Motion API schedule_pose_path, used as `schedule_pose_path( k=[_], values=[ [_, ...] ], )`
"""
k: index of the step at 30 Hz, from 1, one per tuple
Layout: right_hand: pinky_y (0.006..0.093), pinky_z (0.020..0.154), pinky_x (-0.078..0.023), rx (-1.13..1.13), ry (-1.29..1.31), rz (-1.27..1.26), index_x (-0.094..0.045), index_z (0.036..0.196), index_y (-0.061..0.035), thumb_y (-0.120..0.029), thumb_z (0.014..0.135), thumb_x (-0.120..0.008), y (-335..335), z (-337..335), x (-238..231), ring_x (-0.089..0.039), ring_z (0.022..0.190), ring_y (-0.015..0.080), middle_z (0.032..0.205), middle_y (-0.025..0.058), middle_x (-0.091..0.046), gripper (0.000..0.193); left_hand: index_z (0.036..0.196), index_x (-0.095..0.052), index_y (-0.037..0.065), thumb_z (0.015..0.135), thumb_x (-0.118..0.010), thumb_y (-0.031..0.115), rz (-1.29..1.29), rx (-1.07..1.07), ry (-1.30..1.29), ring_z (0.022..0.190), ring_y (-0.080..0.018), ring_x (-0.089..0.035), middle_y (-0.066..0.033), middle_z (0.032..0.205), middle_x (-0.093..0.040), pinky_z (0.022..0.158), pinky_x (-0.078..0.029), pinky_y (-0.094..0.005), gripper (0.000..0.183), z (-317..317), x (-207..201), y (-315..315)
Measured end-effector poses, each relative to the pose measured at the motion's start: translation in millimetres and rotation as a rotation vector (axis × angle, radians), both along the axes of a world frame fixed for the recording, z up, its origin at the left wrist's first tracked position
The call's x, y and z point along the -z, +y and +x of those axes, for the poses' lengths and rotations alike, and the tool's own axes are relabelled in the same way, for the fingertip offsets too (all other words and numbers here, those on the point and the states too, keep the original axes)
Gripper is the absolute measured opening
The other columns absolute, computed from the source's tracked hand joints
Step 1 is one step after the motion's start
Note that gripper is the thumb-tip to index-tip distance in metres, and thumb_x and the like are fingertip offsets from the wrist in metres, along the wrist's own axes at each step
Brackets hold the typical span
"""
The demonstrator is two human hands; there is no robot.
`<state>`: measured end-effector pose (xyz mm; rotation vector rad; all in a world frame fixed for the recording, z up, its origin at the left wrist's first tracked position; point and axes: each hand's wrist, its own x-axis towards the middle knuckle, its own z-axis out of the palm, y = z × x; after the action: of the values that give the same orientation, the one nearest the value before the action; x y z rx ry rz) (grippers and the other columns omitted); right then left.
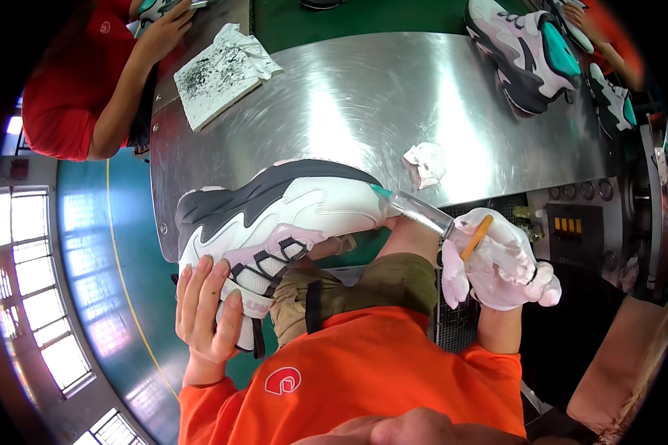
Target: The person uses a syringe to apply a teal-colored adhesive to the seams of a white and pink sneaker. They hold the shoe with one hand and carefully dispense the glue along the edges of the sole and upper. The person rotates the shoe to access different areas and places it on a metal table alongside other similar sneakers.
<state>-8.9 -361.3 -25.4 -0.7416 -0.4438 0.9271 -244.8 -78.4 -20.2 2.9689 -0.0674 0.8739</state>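
Observation:
A white, pink and dark grey sneaker (334, 204) is tilted on its side, toe to the right and sole facing away from me. My bare left hand (206, 315) is closed around its heel and collar at the left. In a thin whitish glove, my right hand (501, 271) grips a slim tool with a shiny, see-through-looking shaft (423, 213). The shaft's far end meets the toe edge, where a small teal patch shows; I cannot tell whether that belongs to tool or shoe. An orange-yellow stick (477, 237) crosses the gloved fingers.
A curved metal tabletop (289, 126) lies ahead, bearing a crumpled white wad (426, 163) and a black-smudged white pad (223, 78). More sneakers (527, 55) stand at the far right. A person in red (74, 111) works at the far left; a control panel (583, 222) is at the right.

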Motion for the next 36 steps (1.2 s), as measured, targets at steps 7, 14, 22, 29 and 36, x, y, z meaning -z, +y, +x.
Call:
schedule_pose_path(
  k=[7,14,22,29,36],
  values=[
    [0.0366,0.054,-0.055,0.063,0.077,0.074,-0.038,0.136,0.0109,-0.059,0.051,-0.076,-4.7,-22.6,8.2,-0.061,0.063,0.0268,0.093,0.0246,-0.058,0.117,0.115,-0.053,0.006,0.092,-0.059,0.005,0.014,0.0,-0.026,0.109,-0.0418,-0.064,-0.0223,0.116,-0.066,0.095,-0.049,-0.0551,0.025,-1.7,9.0,-4.0],
    [0.0379,0.058,-0.057,0.163,0.101,0.088,-0.035,0.139,0.0115,-0.057,0.054,-0.075,-2.2,-47.3,7.4,-0.062,0.07,0.0283,0.098,0.026,-0.057,0.116,0.122,-0.05,0.007,0.084,-0.074,0.024,0.05,0.037,-0.006,0.11,-0.0436,-0.063,-0.0237,0.118,-0.064,0.094,-0.049,-0.0556,0.048,-3.8,11.9,2.9],
    [0.0418,0.062,-0.056,0.217,0.108,0.104,-0.037,0.136,0.0152,-0.058,0.051,-0.077,4.3,-57.2,-2.4,-0.062,0.073,0.0314,0.101,0.03,-0.057,0.119,0.12,-0.05,0.007,0.083,-0.075,0.022,0.048,0.049,-0.024,0.109,-0.043,-0.063,-0.023,0.118,-0.064,0.094,-0.049,-0.055,0.047,-1.8,13.5,8.0],
    [0.0361,0.066,-0.055,0.239,-0.065,-0.233,-0.041,0.134,0.0138,-0.039,0.059,-0.075,12.6,-66.4,-30.1,-0.062,0.074,0.027,0.103,0.0279,-0.059,0.098,0.112,-0.054,0.007,0.088,-0.06,0.006,-0.015,0.046,-0.038,0.108,-0.0409,-0.065,-0.0208,0.115,-0.067,0.094,-0.05,-0.0525,0.024,9.4,3.3,8.5],
    [0.0311,0.064,-0.052,0.27,-0.103,-0.4,-0.044,0.133,0.0089,-0.036,0.061,-0.077,19.5,-77.6,-32.8,-0.062,0.078,0.0221,0.107,0.0204,-0.06,0.091,0.106,-0.059,0.002,0.077,-0.071,0.015,-0.106,0.089,0.003,0.105,-0.0414,-0.065,-0.0226,0.113,-0.067,0.089,-0.051,-0.0492,0.034,30.6,-22.7,18.7]
  ],
)
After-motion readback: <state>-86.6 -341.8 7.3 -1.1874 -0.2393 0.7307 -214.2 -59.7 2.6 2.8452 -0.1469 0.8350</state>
